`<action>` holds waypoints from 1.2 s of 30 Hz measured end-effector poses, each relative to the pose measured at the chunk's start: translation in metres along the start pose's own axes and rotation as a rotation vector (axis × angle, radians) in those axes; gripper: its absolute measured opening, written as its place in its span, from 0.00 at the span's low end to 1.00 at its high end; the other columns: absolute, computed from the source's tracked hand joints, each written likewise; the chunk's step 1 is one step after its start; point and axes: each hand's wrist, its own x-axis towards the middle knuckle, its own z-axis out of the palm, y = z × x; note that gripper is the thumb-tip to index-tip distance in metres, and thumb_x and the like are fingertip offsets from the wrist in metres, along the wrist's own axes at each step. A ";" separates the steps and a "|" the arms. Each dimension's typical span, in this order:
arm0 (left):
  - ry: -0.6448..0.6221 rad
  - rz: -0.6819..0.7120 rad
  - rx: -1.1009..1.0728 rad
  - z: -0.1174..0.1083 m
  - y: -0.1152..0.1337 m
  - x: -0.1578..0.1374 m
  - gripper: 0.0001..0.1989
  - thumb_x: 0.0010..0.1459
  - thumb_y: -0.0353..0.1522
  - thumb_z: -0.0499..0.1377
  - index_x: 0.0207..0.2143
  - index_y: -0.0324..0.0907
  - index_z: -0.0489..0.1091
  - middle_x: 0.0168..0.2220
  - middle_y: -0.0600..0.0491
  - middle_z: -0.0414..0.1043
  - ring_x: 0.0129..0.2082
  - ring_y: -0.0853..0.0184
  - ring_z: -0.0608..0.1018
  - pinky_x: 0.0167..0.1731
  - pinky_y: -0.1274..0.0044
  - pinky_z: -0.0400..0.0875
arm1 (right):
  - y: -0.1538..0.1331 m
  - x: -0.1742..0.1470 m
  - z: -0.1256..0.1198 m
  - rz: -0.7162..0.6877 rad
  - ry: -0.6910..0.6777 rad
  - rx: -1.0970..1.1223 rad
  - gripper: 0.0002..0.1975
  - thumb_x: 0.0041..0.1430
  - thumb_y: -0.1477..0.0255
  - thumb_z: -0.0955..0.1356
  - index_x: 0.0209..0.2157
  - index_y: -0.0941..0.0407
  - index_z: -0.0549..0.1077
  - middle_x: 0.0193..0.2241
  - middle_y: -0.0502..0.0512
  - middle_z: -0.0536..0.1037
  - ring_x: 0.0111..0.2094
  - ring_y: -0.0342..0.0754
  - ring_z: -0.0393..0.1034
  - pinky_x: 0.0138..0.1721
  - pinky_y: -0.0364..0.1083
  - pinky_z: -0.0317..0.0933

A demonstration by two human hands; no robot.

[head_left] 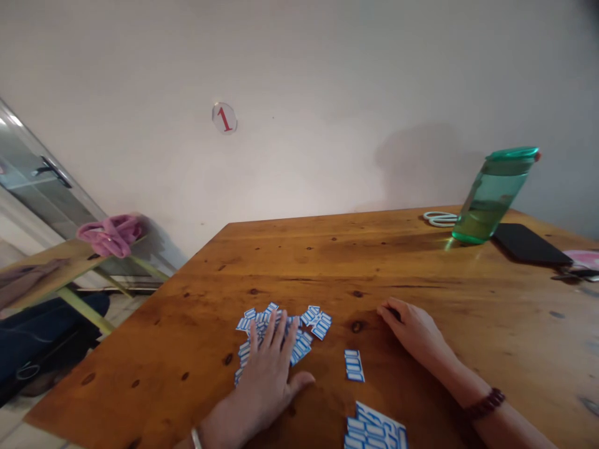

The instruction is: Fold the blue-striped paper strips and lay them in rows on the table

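My left hand [271,362] lies palm down with its fingers spread over a loose heap of small blue-and-white cards [301,350], hiding part of it. Several of these cards stick out around the fingers and overlap one another. To the right of the thumb, a single card [354,365] lies alone on the table. Nearer to me, a stack of the same cards [374,430] runs off the lower edge of the view. My right hand [414,327] rests on the table right of the cards, fingers curled together, with nothing visible in it.
The wooden table [290,262] reaches to the wall. At the far right stand a green water bottle [491,196], a white cable [440,218] and a black flat device [531,243]. Left, a pink cloth [112,234] lies on another table beside a person's arm [32,277].
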 end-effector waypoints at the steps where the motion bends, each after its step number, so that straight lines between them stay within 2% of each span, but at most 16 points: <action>1: -0.008 -0.022 0.004 -0.001 -0.001 0.001 0.39 0.54 0.54 0.39 0.61 0.41 0.38 0.63 0.42 0.40 0.61 0.47 0.43 0.53 0.47 0.36 | 0.000 0.000 0.000 0.000 0.000 0.000 0.13 0.55 0.66 0.57 0.23 0.53 0.67 0.23 0.53 0.76 0.27 0.51 0.70 0.28 0.45 0.56; 6: -0.038 0.124 -0.045 -0.008 0.005 0.006 0.35 0.57 0.50 0.41 0.61 0.47 0.32 0.64 0.49 0.36 0.61 0.49 0.41 0.53 0.47 0.37 | 0.001 0.001 0.001 0.008 -0.002 0.003 0.13 0.54 0.66 0.57 0.22 0.53 0.67 0.22 0.53 0.76 0.26 0.51 0.69 0.27 0.45 0.55; 9: 0.011 0.055 -0.055 -0.014 0.009 0.019 0.34 0.58 0.50 0.38 0.61 0.44 0.36 0.63 0.49 0.39 0.62 0.49 0.39 0.52 0.46 0.34 | 0.001 0.001 0.001 0.002 -0.006 0.003 0.13 0.55 0.66 0.57 0.22 0.53 0.66 0.22 0.54 0.76 0.26 0.52 0.69 0.27 0.45 0.55; 11: -0.017 0.063 -0.078 -0.018 0.010 0.028 0.35 0.56 0.52 0.37 0.61 0.43 0.38 0.63 0.49 0.42 0.62 0.49 0.41 0.53 0.46 0.34 | 0.001 0.001 0.001 -0.006 -0.006 0.004 0.13 0.55 0.66 0.57 0.23 0.53 0.67 0.23 0.54 0.76 0.27 0.51 0.69 0.27 0.45 0.55; 16: -0.098 0.208 -0.118 -0.019 0.011 0.024 0.36 0.54 0.54 0.38 0.61 0.48 0.38 0.63 0.52 0.39 0.62 0.51 0.40 0.53 0.47 0.34 | 0.000 0.000 0.000 -0.013 -0.004 0.009 0.13 0.55 0.67 0.57 0.22 0.53 0.67 0.22 0.53 0.76 0.26 0.50 0.69 0.27 0.44 0.55; 20: -0.090 0.035 -0.089 -0.020 0.009 0.013 0.36 0.56 0.52 0.37 0.61 0.42 0.40 0.63 0.46 0.38 0.61 0.48 0.39 0.53 0.47 0.34 | -0.001 0.000 -0.001 -0.006 -0.003 0.016 0.12 0.55 0.67 0.58 0.23 0.53 0.68 0.23 0.53 0.76 0.26 0.50 0.69 0.27 0.44 0.55; 22: -0.096 0.076 -0.107 -0.023 0.009 0.011 0.35 0.55 0.53 0.38 0.61 0.48 0.40 0.63 0.48 0.36 0.61 0.48 0.38 0.53 0.47 0.35 | -0.001 0.000 -0.001 -0.003 -0.004 0.015 0.12 0.55 0.67 0.58 0.23 0.53 0.68 0.23 0.53 0.76 0.26 0.50 0.69 0.27 0.44 0.55; 25: -0.116 0.248 -0.155 -0.026 0.012 0.011 0.32 0.55 0.53 0.40 0.60 0.57 0.39 0.64 0.54 0.36 0.62 0.50 0.39 0.53 0.47 0.34 | -0.001 0.000 -0.001 -0.002 -0.001 0.006 0.12 0.55 0.68 0.58 0.23 0.53 0.68 0.22 0.53 0.76 0.27 0.50 0.69 0.27 0.44 0.55; 26: -0.116 0.252 -0.160 -0.026 0.012 0.012 0.32 0.54 0.53 0.40 0.60 0.57 0.40 0.64 0.53 0.36 0.62 0.50 0.40 0.53 0.47 0.34 | -0.001 0.000 -0.001 -0.003 0.000 0.003 0.12 0.55 0.68 0.58 0.23 0.53 0.68 0.22 0.52 0.76 0.27 0.50 0.69 0.27 0.44 0.55; 30: -0.078 0.116 -0.138 -0.024 0.015 0.009 0.35 0.55 0.53 0.39 0.61 0.48 0.42 0.63 0.47 0.39 0.61 0.48 0.40 0.53 0.47 0.33 | -0.001 0.001 0.000 -0.001 0.004 0.001 0.12 0.54 0.68 0.58 0.23 0.53 0.69 0.23 0.52 0.76 0.27 0.49 0.70 0.27 0.43 0.55; 31: -0.080 0.138 -0.141 -0.023 0.018 0.007 0.35 0.55 0.53 0.39 0.61 0.48 0.41 0.63 0.48 0.38 0.61 0.48 0.40 0.53 0.47 0.33 | -0.001 0.001 0.000 -0.002 0.004 0.002 0.12 0.55 0.68 0.58 0.23 0.53 0.69 0.23 0.52 0.76 0.27 0.49 0.70 0.27 0.43 0.55; 34: -0.112 0.340 -0.178 -0.023 0.028 0.004 0.33 0.56 0.52 0.39 0.61 0.53 0.36 0.64 0.53 0.36 0.62 0.51 0.40 0.52 0.46 0.33 | 0.000 0.001 0.000 -0.006 0.005 0.002 0.12 0.54 0.68 0.58 0.24 0.53 0.69 0.23 0.52 0.77 0.27 0.50 0.70 0.28 0.43 0.56; 36: -0.121 0.392 -0.185 -0.022 0.031 0.005 0.33 0.55 0.52 0.38 0.61 0.53 0.34 0.64 0.52 0.37 0.62 0.52 0.41 0.53 0.47 0.34 | 0.001 0.001 0.001 -0.016 0.007 0.003 0.12 0.54 0.68 0.58 0.23 0.53 0.68 0.23 0.52 0.76 0.27 0.50 0.70 0.27 0.44 0.56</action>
